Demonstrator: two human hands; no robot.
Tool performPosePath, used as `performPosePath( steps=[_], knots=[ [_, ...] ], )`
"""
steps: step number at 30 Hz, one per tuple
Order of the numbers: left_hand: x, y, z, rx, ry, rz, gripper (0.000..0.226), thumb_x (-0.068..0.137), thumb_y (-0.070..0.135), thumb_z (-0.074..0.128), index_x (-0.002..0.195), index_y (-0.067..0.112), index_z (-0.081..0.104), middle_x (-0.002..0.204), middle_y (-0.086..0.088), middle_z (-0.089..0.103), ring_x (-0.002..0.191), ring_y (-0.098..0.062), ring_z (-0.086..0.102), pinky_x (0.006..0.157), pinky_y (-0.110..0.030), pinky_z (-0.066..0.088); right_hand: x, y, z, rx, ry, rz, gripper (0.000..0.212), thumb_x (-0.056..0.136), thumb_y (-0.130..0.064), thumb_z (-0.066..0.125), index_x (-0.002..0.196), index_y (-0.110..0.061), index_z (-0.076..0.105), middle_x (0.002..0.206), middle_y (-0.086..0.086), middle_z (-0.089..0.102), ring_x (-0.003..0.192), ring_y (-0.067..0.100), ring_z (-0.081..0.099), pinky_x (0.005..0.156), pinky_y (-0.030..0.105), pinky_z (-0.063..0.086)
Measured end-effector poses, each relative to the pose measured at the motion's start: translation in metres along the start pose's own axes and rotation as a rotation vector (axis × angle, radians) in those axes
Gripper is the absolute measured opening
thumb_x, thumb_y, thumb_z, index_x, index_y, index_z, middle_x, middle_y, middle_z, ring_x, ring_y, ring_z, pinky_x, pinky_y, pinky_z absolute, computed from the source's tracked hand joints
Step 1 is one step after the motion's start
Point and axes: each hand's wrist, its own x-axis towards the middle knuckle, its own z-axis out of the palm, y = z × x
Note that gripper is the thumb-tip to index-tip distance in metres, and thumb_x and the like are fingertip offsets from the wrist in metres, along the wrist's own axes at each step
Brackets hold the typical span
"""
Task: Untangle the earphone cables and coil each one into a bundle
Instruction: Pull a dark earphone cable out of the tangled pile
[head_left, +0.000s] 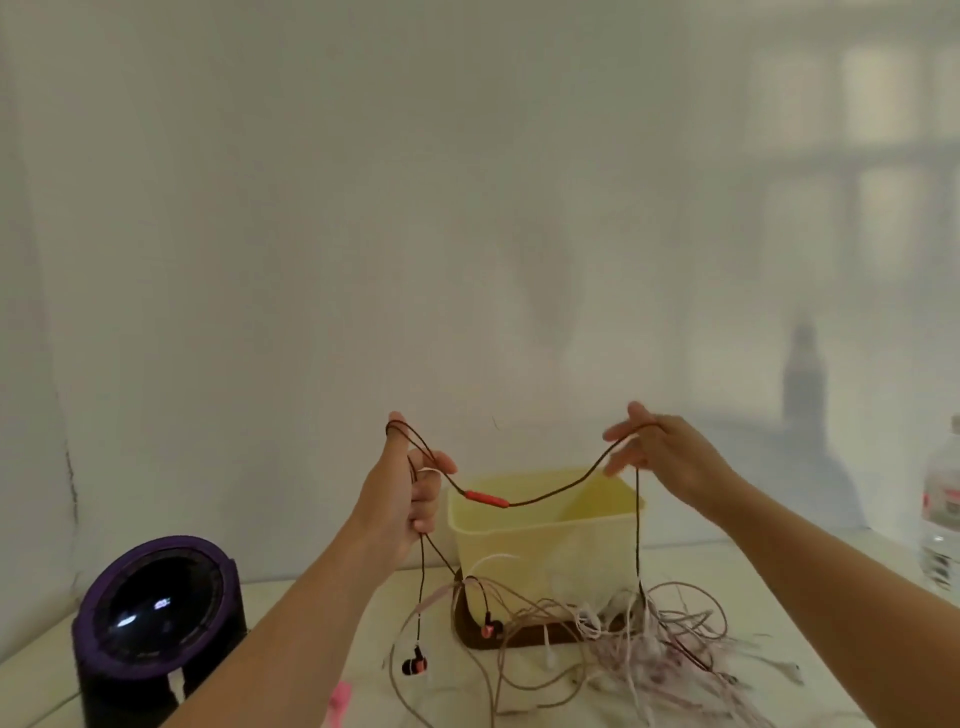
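pale wall behind, white table (311, 597) below: my left hand (410, 483) grips loops of the dark earphone cable (550, 493), my right hand (670, 457) carries it draped over straight fingers. its tail runs into the tangle (639, 639) on the table; i judge nothing is coiled yet.

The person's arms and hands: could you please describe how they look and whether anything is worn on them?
The left forearm and right forearm are bare to the frame's edge, no sleeves in view. The left hand and right hand are ungloved; no watch, bracelet or ring shows, though the picture is soft.
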Motion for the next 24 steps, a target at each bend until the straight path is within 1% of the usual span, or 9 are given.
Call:
performPosePath(
  steps=[2, 4, 7, 9, 13, 17, 20, 22, 24],
  knots=[
    [-0.001, 0.001, 0.008, -0.001, -0.019, 0.01, 0.069, 0.092, 0.063, 0.022, 0.071, 0.006, 0.055, 0.041, 0.007, 0.025, 0.031, -0.005, 0.018, 0.035, -0.017, 0.016, 0.005, -0.024, 0.0, -0.069, 0.004, -0.16, 0.058, 0.102, -0.038, 0.024, 0.085, -0.008, 0.071, 0.071, -0.007, 0.07, 0.101, 0.013, 0.061, 0.09, 0.028, 0.037],
    [-0.001, 0.002, 0.017, 0.018, -0.027, 0.02, 0.068, 0.092, 0.062, 0.026, 0.067, 0.007, 0.057, 0.043, 0.006, 0.025, 0.032, -0.004, 0.018, 0.035, -0.017, 0.016, 0.008, -0.048, 0.0, -0.124, 0.023, -0.288, 0.059, 0.102, -0.038, 0.025, 0.086, -0.005, 0.072, 0.078, -0.008, 0.069, 0.108, 0.008, 0.057, 0.089, 0.018, 0.033],
    [0.0, 0.006, 0.03, 0.067, -0.039, 0.05, 0.066, 0.092, 0.061, 0.03, 0.061, 0.01, 0.059, 0.046, 0.005, 0.025, 0.035, -0.005, 0.017, 0.037, -0.019, 0.014, 0.009, -0.083, -0.005, -0.173, 0.065, -0.434, 0.05, 0.102, -0.036, 0.026, 0.093, -0.011, 0.069, 0.077, -0.008, 0.068, 0.105, 0.002, 0.052, 0.078, -0.007, 0.028],
    [0.0, 0.008, 0.035, 0.147, -0.043, 0.083, 0.062, 0.093, 0.058, 0.03, 0.063, 0.012, 0.059, 0.047, 0.005, 0.025, 0.036, -0.006, 0.018, 0.04, -0.021, 0.015, 0.012, -0.099, -0.011, -0.175, 0.082, -0.496, 0.053, 0.103, -0.034, 0.027, 0.093, -0.006, 0.071, 0.079, -0.015, 0.063, 0.105, 0.002, 0.052, 0.076, -0.011, 0.025],
    [0.001, 0.003, 0.037, 0.435, -0.083, 0.2, 0.047, 0.096, 0.05, 0.037, 0.084, 0.012, 0.063, 0.053, 0.005, 0.03, 0.042, -0.009, 0.024, 0.047, -0.024, 0.021, 0.01, -0.102, -0.009, -0.22, 0.001, -0.518, 0.051, 0.103, -0.032, 0.027, 0.096, -0.007, 0.07, 0.077, -0.013, 0.066, 0.101, 0.0, 0.053, 0.08, -0.007, 0.029],
    [-0.004, -0.019, 0.039, 0.679, -0.204, 0.174, 0.025, 0.094, 0.037, 0.052, 0.095, 0.019, 0.068, 0.063, 0.008, 0.045, 0.039, 0.0, 0.035, 0.044, -0.015, 0.03, -0.006, -0.079, 0.003, -0.037, -0.223, -0.307, 0.048, 0.101, -0.031, 0.033, 0.098, 0.003, 0.065, 0.062, 0.009, 0.065, 0.058, 0.002, 0.061, 0.062, 0.003, 0.042],
    [-0.01, -0.042, 0.04, 0.987, -0.31, 0.134, 0.019, 0.092, 0.041, 0.054, 0.105, 0.031, 0.064, 0.081, 0.007, 0.059, 0.055, 0.001, 0.048, 0.05, -0.011, 0.037, -0.017, -0.06, 0.008, 0.022, -0.352, -0.171, 0.048, 0.101, -0.033, 0.033, 0.098, 0.006, 0.062, 0.056, 0.016, 0.059, 0.048, 0.012, 0.06, 0.055, 0.012, 0.046],
    [-0.014, -0.056, 0.043, 1.024, -0.387, 0.07, 0.025, 0.091, 0.042, 0.056, 0.113, 0.032, 0.06, 0.085, 0.004, 0.057, 0.063, -0.006, 0.048, 0.051, -0.01, 0.037, -0.024, -0.051, 0.01, 0.083, -0.395, -0.126, 0.047, 0.1, -0.032, 0.033, 0.098, 0.006, 0.061, 0.053, 0.014, 0.057, 0.046, 0.015, 0.059, 0.053, 0.016, 0.048],
    [-0.017, -0.068, 0.048, 0.955, -0.425, 0.021, 0.025, 0.089, 0.04, 0.06, 0.113, 0.031, 0.06, 0.081, 0.005, 0.055, 0.065, -0.007, 0.049, 0.058, -0.012, 0.039, -0.028, -0.046, 0.012, 0.12, -0.414, -0.112, 0.047, 0.1, -0.032, 0.034, 0.099, 0.007, 0.061, 0.057, 0.015, 0.058, 0.05, 0.018, 0.059, 0.056, 0.02, 0.051]
  ],
)
